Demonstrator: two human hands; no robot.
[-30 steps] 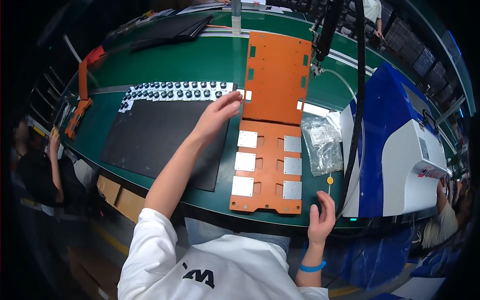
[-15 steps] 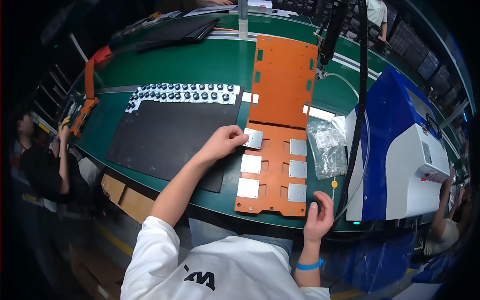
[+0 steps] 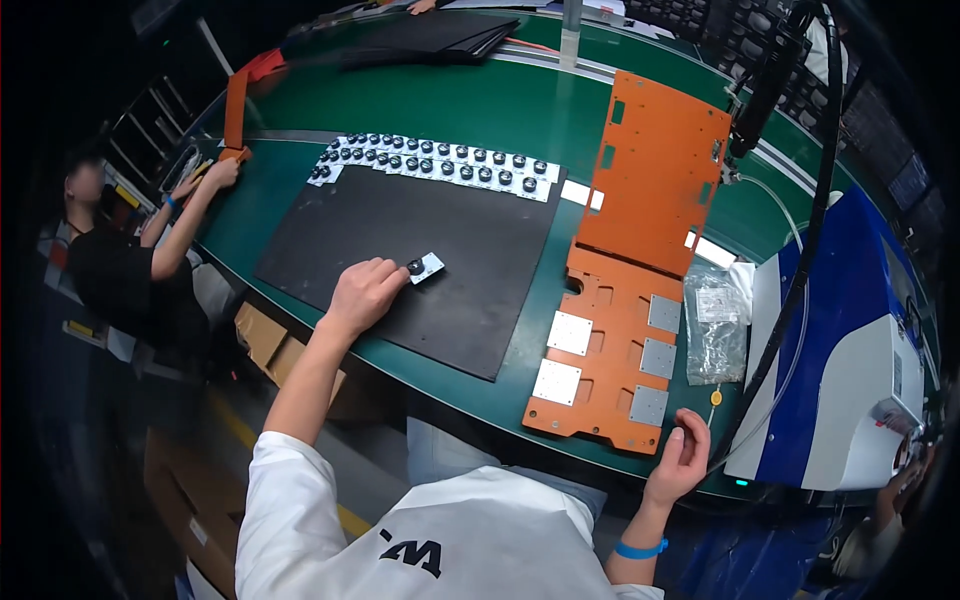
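My left hand [image 3: 365, 296] pinches the edge of a small white circuit board with a black round part [image 3: 428, 268], over the black mat [image 3: 470, 310]. My right hand [image 3: 684, 456] holds nothing, its fingers loosely curled and apart, by the lower right corner of the orange fixture [image 3: 615, 350]. Several square silvery plates sit in the fixture: two on its left side, such as this plate [image 3: 557, 382], and more on its right, such as this plate [image 3: 657, 357]. The upper left slot is bare. The fixture's orange lid [image 3: 652, 170] lies folded back.
Similar boards with black round parts [image 3: 440, 170] stand in rows along the mat's far edge. A clear plastic bag [image 3: 716, 330] lies right of the fixture. Beyond it stands a blue and white machine [image 3: 840, 380] with hoses. A co-worker [image 3: 130, 240] handles an orange fixture at left.
My left hand has moved left from the fixture's upper left slot to over the mat, with the board in its fingers. That slot is now bare. The view has turned left.
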